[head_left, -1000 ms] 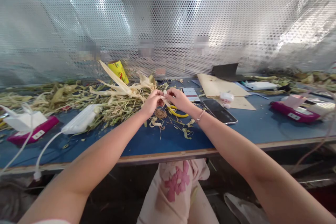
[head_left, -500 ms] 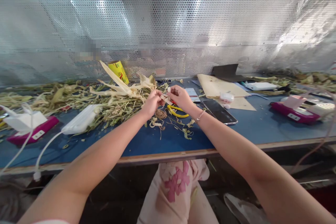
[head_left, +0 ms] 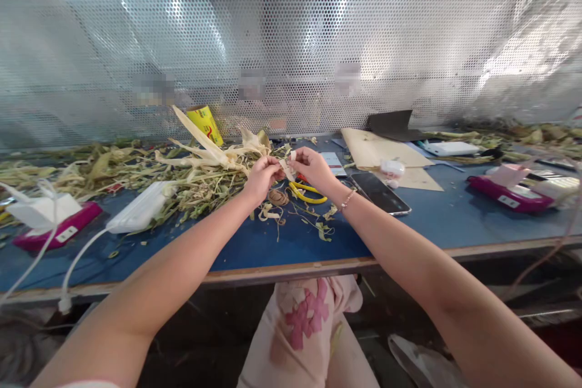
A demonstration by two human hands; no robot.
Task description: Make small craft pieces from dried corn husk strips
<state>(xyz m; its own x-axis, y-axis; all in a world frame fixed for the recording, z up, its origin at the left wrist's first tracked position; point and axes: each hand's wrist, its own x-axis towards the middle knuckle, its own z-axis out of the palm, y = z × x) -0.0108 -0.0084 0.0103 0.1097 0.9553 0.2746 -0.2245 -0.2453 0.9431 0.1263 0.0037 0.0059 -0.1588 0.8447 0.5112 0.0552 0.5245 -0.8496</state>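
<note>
Both my hands meet above the middle of the blue table [head_left: 409, 227]. My left hand [head_left: 261, 177] pinches one end of a pale dried husk strip [head_left: 286, 168], and my right hand [head_left: 313, 169] pinches its other end, with a white tape on one fingertip. Beneath them lie a small coil of brown twine [head_left: 277, 197] and yellow-handled pliers [head_left: 309, 193]. A heap of dried corn husks [head_left: 204, 163] spreads out to the left of my left hand.
A phone [head_left: 381, 193] lies right of my wrist, beside beige cardboard [head_left: 379, 154]. Pink devices [head_left: 507, 193] [head_left: 57, 227] sit at both sides, with a white charger and cable [head_left: 136, 212] on the left. A yellow can [head_left: 205, 121] stands by the perforated metal screen [head_left: 291, 54].
My hands have drawn slightly apart along the husk strip, the left sliding a little left and down. Everything else stays as it was.
</note>
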